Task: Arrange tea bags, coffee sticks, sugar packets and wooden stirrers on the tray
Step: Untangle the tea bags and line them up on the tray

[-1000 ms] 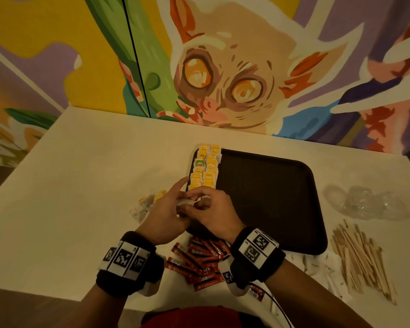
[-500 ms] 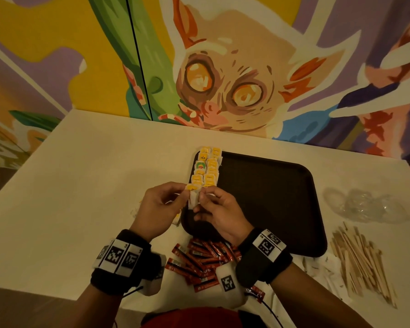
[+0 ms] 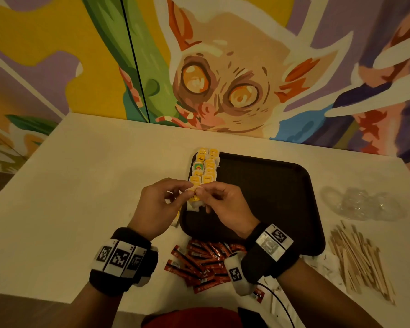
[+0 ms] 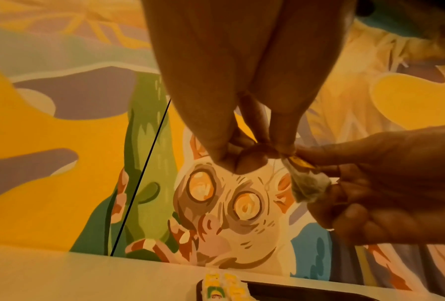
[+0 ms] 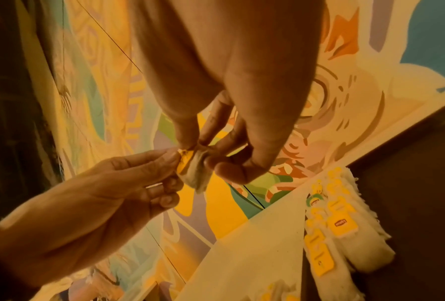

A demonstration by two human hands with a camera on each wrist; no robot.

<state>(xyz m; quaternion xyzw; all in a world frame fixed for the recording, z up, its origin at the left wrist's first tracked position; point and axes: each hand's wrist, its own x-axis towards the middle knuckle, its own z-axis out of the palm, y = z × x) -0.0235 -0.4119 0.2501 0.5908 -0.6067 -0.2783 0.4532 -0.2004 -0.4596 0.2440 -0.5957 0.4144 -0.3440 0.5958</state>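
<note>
Both hands hold one tea bag (image 3: pixel 195 200) in the air over the near left edge of the dark tray (image 3: pixel 270 197). My left hand (image 3: pixel 188 189) pinches its yellow tag and my right hand (image 3: pixel 201 192) pinches the pouch. The right wrist view shows the pouch (image 5: pixel 196 173) hanging below the pinched fingertips (image 5: pixel 180 160); the left wrist view shows the same bag (image 4: pixel 309 188). Two rows of tea bags (image 3: pixel 205 166) lie along the tray's left side. Red coffee sticks (image 3: pixel 199 261) lie in a heap in front of the tray. Wooden stirrers (image 3: pixel 357 261) are piled at the right.
White sugar packets (image 3: pixel 322 266) lie between my right forearm and the stirrers, partly hidden. Crumpled clear plastic (image 3: pixel 362 204) sits right of the tray. A loose tea bag (image 3: pixel 175 220) peeks out under my left hand. A painted wall stands behind the table.
Both hands rose from the table at the tray's left near corner, bringing the tea bag up and slightly forward. It now hangs between the fingertips.
</note>
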